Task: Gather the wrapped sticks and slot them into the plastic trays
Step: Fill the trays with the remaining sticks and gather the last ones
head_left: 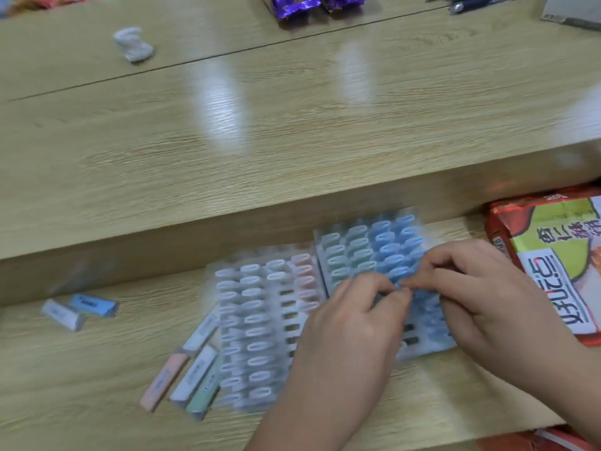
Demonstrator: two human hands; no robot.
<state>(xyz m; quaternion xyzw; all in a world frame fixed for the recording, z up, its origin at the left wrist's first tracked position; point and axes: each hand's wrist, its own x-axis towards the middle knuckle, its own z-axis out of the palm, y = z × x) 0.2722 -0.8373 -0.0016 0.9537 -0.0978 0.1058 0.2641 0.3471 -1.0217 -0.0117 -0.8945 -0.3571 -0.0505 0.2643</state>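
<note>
Two clear plastic trays lie side by side on the lower wooden shelf: a left tray (257, 323) with white and pink sticks and several unfilled slots, and a right tray (367, 249) with green and blue sticks. My left hand (351, 323) and my right hand (481, 288) meet over the right tray, their fingertips pinching a blue wrapped stick (401, 288) between them. Loose wrapped sticks lie left of the trays: a pink, white and green group (188, 375), plus a blue one (94, 304) and a white one (63, 315) farther left. The picture is motion-blurred.
A raised wooden counter (292, 141) runs behind the shelf, with a crumpled white wrapper (133, 43), purple packets (292, 6) and pens (471, 1) on it. A red and green snack bag (549, 262) lies right of the trays.
</note>
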